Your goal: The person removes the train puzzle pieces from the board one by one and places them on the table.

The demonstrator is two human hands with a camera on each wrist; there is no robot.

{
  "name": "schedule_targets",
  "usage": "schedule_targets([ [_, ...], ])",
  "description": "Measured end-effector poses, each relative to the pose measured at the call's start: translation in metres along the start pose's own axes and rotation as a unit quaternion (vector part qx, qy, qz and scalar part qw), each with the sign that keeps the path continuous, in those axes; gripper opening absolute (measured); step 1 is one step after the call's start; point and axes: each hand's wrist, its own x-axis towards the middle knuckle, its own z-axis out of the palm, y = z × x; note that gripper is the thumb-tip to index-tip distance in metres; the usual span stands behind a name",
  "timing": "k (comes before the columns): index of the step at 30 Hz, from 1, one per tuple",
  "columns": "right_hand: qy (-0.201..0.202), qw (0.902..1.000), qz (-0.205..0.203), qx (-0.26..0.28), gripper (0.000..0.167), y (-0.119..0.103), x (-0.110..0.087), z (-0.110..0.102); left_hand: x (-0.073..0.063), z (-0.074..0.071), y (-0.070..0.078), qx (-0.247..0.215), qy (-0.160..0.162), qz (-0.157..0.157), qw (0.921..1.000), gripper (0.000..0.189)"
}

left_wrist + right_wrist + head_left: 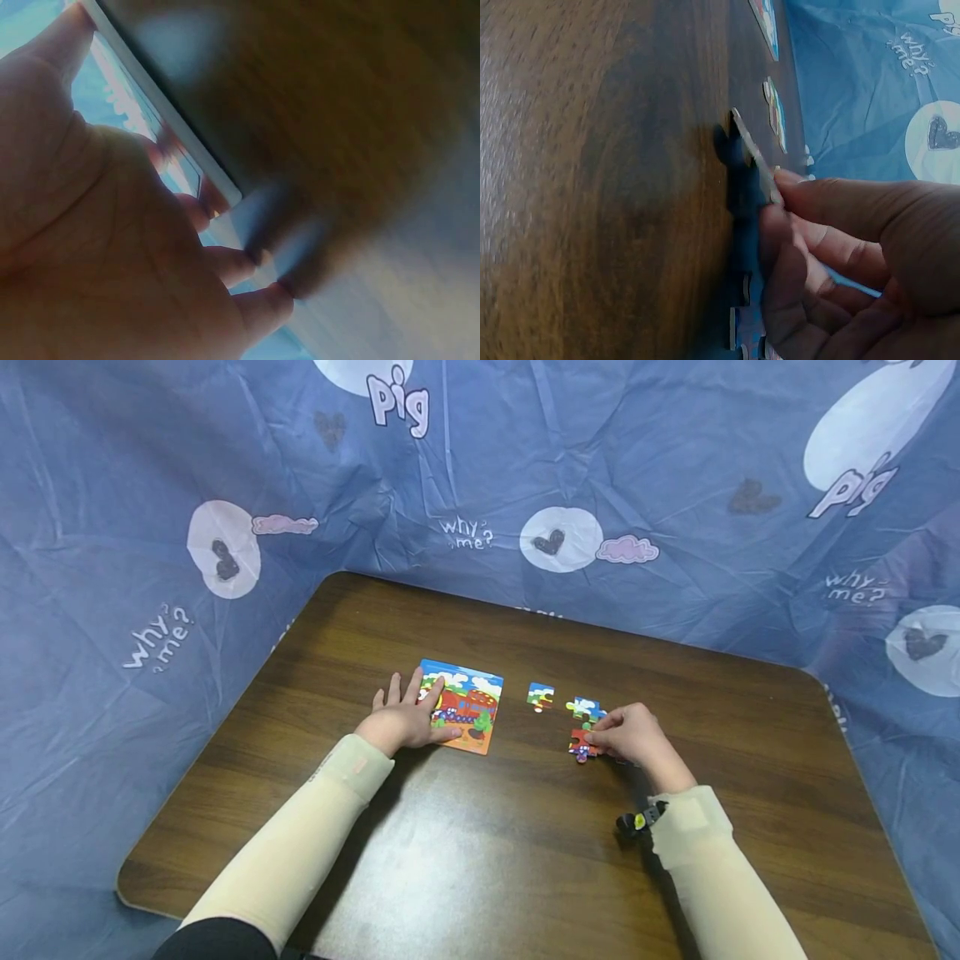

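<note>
Cream sleeves (pixel 281 852) up front, red puzzle piece (pixel 580 744) in the pinch

So the right hand (pixel 636 739) is clamping that piece between thumb and finger, reaching in from the 3 o'clock side, with the piece sitting at 9 o'clock of the fingertips. Its long axis is looking like 12-to-6, tab pointing at 6. Right wrist view is showing it tilted nearly edge-on; no telling whether it's touching wood.

Left hand (pixel 402 718) is spreading its fingers apart over the left part of the picture board (pixel 480 702), so it's sitting nearer the board, which is lying between 9 and 10 from the piece. That gap is probably what the coming move is hinging on, tbh.

Room-wise: bare tabletop (pixel 528 752) is running between piece and board, more opening toward 6. 12 is looking tight, a sky-blue piece (pixel 587 707) sitting just beside the held one; another loose piece (pixel 540 695) is lying between 10 and 11. Table edges are running well apart.
</note>
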Motion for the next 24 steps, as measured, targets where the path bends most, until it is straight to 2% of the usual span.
schedule_targets([
  [5, 0.003, 0.9995, 0.009, -0.031, 0.016, -0.0053, -0.0003, 0.0006, -0.001, -0.0003, 0.0005, 0.002, 0.002, 0.0, 1.0, 0.106],
  [9, 0.012, 0.9983, -0.003, -0.056, 0.016, -0.0079, 0.0001, 0.0022, -0.002, -0.0005, 0.0006, 0.002, 0.002, 0.001, 1.0, 0.106],
  [16, 0.032, 0.9926, -0.019, -0.116, 0.027, -0.0095, 0.0014, 0.0068, -0.0011, -0.0001, 0.0006, -0.002, 0.004, 0.002, 1.0, 0.106],
  [24, 0.034, 0.9934, -0.006, -0.109, 0.025, -0.0106, 0.0021, 0.008, -0.0005, 0.0009, 0.0003, 0.0, 0.004, -0.001, 1.0, 0.106],
])
